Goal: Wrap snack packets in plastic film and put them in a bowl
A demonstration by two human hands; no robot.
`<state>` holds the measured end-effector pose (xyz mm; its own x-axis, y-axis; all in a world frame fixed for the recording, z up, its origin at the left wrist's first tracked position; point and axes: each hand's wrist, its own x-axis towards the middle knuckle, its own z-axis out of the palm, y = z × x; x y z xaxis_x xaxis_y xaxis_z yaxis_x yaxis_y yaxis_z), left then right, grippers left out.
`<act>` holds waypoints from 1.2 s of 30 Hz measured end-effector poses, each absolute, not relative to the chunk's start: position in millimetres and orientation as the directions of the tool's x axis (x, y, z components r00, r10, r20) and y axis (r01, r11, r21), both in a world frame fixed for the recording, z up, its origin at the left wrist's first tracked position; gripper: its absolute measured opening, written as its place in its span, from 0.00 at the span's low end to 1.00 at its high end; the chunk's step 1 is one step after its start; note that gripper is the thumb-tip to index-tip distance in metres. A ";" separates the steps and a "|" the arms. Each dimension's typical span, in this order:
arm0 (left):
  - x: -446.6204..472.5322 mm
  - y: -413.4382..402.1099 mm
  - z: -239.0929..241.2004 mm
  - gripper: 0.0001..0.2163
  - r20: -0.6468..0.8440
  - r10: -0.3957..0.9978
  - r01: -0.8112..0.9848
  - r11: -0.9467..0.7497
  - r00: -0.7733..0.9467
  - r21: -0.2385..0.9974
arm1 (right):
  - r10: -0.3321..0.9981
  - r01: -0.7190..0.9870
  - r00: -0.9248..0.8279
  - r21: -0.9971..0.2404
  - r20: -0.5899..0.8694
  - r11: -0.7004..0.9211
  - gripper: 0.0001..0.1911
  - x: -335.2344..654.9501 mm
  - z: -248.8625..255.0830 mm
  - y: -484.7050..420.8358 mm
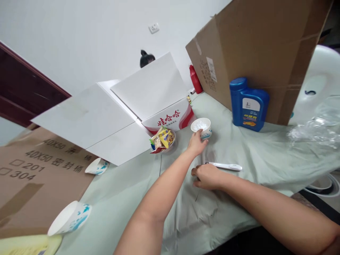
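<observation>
A white paper bowl point(205, 134) with a blue pattern stands upright near the carton, something pale and shiny inside it. My left hand point(196, 144) grips its near side, fingers at the rim. Closer to me, my right hand point(208, 176) rests on the pale green cloth with its fingers curled; anything under them is hidden. Just behind that hand lies a slim white tool, perhaps a utility knife point(227, 166). Left of the held bowl, a clear bowl point(172, 147) is filled with wrapped snacks point(163, 138).
A white carton point(170, 122) with raised flaps stands at the back. A large brown box point(255, 53) and a blue jug point(249, 106) are on the right, with crumpled clear plastic point(316, 131). Two paper bowls point(75, 217) lie tipped at left. A person's head point(146, 59) shows behind.
</observation>
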<state>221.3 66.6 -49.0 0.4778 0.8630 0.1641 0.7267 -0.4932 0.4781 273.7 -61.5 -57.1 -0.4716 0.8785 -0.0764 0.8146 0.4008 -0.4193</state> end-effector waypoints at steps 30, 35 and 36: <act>17.9 73.2 -31.9 0.20 0.333 0.868 0.275 -0.239 -0.370 0.931 | 0.863 0.779 -0.501 -0.471 -0.069 0.414 0.17 275.8 -64.0 -52.3; 22.0 110.8 -32.2 0.26 -0.017 0.953 0.044 0.032 -0.301 0.999 | 0.877 0.778 -0.479 -0.485 -0.048 0.398 0.13 275.5 -67.3 -48.7; 27.7 112.1 -35.1 0.26 -0.051 0.960 0.009 0.056 -0.275 0.998 | 0.875 0.772 -0.483 -0.490 -0.040 0.404 0.13 276.1 -68.0 -48.2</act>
<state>27.7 112.1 -35.1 -0.2750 0.9601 -0.0510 0.0094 0.0557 0.9984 276.1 -48.2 -68.0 -0.4831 0.8747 -0.0399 0.7724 0.4043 -0.4898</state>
